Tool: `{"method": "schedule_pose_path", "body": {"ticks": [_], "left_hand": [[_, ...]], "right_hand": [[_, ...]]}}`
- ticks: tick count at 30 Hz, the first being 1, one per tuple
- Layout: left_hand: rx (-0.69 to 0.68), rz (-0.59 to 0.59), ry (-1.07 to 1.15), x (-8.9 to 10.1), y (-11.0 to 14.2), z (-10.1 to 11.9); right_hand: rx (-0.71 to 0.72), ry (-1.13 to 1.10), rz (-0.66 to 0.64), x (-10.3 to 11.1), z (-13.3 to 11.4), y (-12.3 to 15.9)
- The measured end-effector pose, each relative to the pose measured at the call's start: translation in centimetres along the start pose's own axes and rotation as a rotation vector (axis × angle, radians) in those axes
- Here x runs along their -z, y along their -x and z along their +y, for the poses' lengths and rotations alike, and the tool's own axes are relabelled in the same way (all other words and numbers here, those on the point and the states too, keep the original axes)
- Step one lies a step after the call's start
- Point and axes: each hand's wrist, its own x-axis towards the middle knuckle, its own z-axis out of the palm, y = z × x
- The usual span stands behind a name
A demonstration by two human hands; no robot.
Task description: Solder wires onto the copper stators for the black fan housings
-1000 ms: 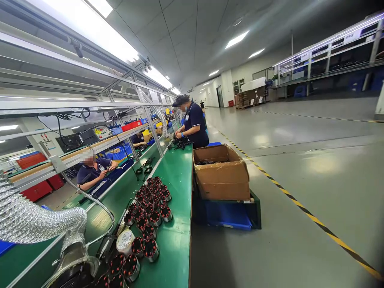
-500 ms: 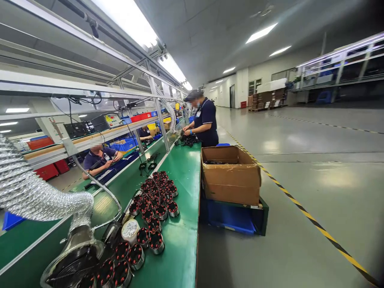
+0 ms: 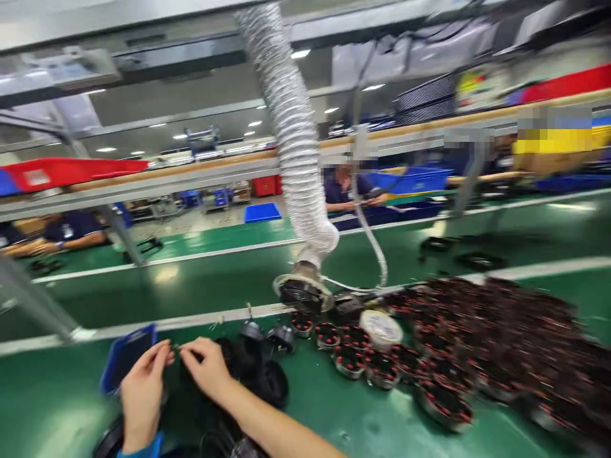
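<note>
My left hand (image 3: 144, 388) is raised over the near bench, thumb and fingers pinched together. Opposite it, my right hand (image 3: 209, 369) pinches too, its fingertips close to the left ones. Whatever sits between the fingertips is too small and blurred to name. Behind my left hand lies a blue-rimmed tray (image 3: 111, 369) with a dark inside. Black rounded parts (image 3: 274, 385) lie under and beside my right hand, partly hidden by the forearm. Two small dark domed parts, one with thin wires (image 3: 251, 331), stand just beyond.
Rows of metal rings with red-and-black insides (image 3: 382, 367) cover the right of the green bench (image 3: 329, 420). A white round tub (image 3: 380, 327) stands among them. A silver duct (image 3: 298, 133) hangs down to a hood (image 3: 303, 289). Co-workers (image 3: 351, 191) sit across the line.
The view has swung left from the aisle, the cardboard box and the standing co-worker to the bench in front of me. Both my hands have come into view.
</note>
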Motion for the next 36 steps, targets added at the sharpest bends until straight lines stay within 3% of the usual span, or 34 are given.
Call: {"method": "schedule_pose_path", "body": {"ticks": [3, 8, 25, 36], "left_hand": [[0.076, -0.024, 0.034, 0.5, 0.0, -0.7], [0.031, -0.003, 0.053, -0.3, 0.1, -0.6], [0.021, 0.062, -0.039, 0.3, 0.3, -0.2], [-0.029, -0.035, -0.11, 0.4, 0.3, 0.2]], "right_hand": [[0.03, -0.069, -0.036, 0.2, 0.4, -0.3], [0.05, -0.056, -0.053, 0.8, 0.4, -0.3], [0.05, -0.034, -0.129, 1.0, -0.1, -0.1], [0.036, -0.023, -0.121, 1.0, 0.0, -0.1]]}}
